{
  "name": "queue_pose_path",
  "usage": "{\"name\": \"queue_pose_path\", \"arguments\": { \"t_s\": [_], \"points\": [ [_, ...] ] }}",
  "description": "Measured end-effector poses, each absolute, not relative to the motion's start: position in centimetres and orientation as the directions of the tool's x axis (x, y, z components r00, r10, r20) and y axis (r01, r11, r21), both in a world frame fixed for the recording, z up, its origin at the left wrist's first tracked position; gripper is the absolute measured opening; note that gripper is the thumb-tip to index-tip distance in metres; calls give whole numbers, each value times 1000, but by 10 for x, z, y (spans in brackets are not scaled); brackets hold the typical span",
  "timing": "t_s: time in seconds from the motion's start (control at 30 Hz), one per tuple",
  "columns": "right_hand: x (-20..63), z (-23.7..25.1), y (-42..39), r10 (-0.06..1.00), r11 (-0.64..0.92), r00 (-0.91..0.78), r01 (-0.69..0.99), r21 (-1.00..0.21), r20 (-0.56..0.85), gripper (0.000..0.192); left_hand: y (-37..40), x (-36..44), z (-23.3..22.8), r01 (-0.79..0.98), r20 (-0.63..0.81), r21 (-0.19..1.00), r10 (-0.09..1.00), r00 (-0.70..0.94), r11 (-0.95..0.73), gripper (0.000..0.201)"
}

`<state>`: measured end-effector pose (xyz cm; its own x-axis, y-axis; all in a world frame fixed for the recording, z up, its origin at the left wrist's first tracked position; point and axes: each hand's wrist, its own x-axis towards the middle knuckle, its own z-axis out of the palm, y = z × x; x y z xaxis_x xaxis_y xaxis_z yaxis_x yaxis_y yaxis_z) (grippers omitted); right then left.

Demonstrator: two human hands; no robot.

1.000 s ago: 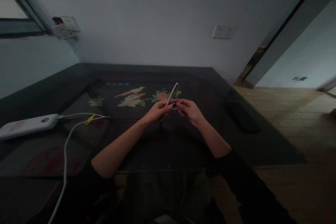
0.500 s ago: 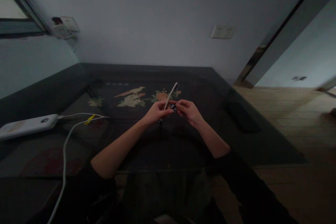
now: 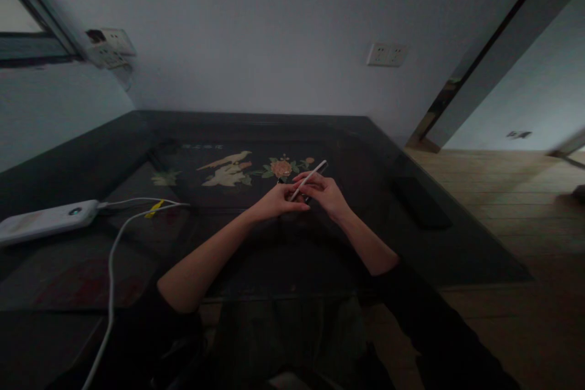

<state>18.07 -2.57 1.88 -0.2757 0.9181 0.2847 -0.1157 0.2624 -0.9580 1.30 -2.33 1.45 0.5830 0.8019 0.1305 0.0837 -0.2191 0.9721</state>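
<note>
A slim white stick-like thing [image 3: 315, 172] slants up to the right between my hands, with a dark edge showing beside its upper end. Its exact kind cannot be told. My left hand [image 3: 276, 202] is closed around its lower end, thumb stretched to the right. Close against it, my right hand [image 3: 325, 195] has its fingers bent behind and under the white thing. A small dark piece [image 3: 308, 200] shows between the two hands, at the right fingertips; most of it is hidden. Both hands are just above the dark glossy table [image 3: 274, 256].
A white power bank [image 3: 50, 219] lies at the left, with a white cable [image 3: 112, 268] carrying a yellow tag [image 3: 154, 208]. A flat black object [image 3: 421, 202] rests on the right. Bird and flower decoration [image 3: 226, 169] marks the tabletop. Wall sockets [image 3: 387, 55] are behind.
The white thing has tilted further to the right and down. My right hand has come in closer, its fingers now behind the white thing rather than pinching beside it.
</note>
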Motion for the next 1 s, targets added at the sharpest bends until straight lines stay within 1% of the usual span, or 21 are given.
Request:
{"name": "queue_pose_path", "arguments": {
  "t_s": [0.07,0.17,0.23,0.27,0.33,0.4,0.5,0.53,0.6,0.67,0.8,0.9,1.0],
  "points": [
    [182,19,-24,926,300,-188,-162,-940,327,25,-24,14,15,95,78,981,797,599,-168,30],
    [189,23,-20,913,387,13,-345,-855,408,25,-21,14,13,121,19,987,813,582,-110,39],
    [194,27,-17,903,424,140,-448,-787,407,26,-17,13,12,134,33,983,845,534,-124,41],
    [197,29,-16,897,440,190,-466,-767,399,27,-15,12,11,135,54,981,863,503,-141,42],
    [200,30,-14,891,453,247,-444,-773,380,28,-12,9,11,125,100,977,894,436,-171,43],
    [199,27,-13,916,399,204,-377,-836,345,31,-10,8,11,105,148,974,917,370,-200,45],
    [191,18,-14,974,218,-13,-213,-952,226,38,-10,8,11,80,239,959,927,291,-272,48],
    [188,15,-15,981,168,-74,-157,-973,181,41,-10,8,11,80,270,950,922,277,-302,48],
    [183,10,-17,983,116,-133,-82,-990,126,46,-12,9,11,100,323,928,907,271,-360,47],
    [179,8,-19,982,91,-165,-45,-995,97,46,-14,10,9,136,362,902,889,279,-410,46],
    [178,10,-23,978,42,-204,-12,-999,43,41,-16,10,6,211,402,853,858,319,-478,46],
    [179,12,-24,977,40,-211,-2,-999,39,35,-16,9,5,267,416,817,843,341,-511,46],
    [180,13,-23,975,43,-218,-7,-999,44,31,-15,8,5,282,432,792,824,366,-541,48]
  ]
}}
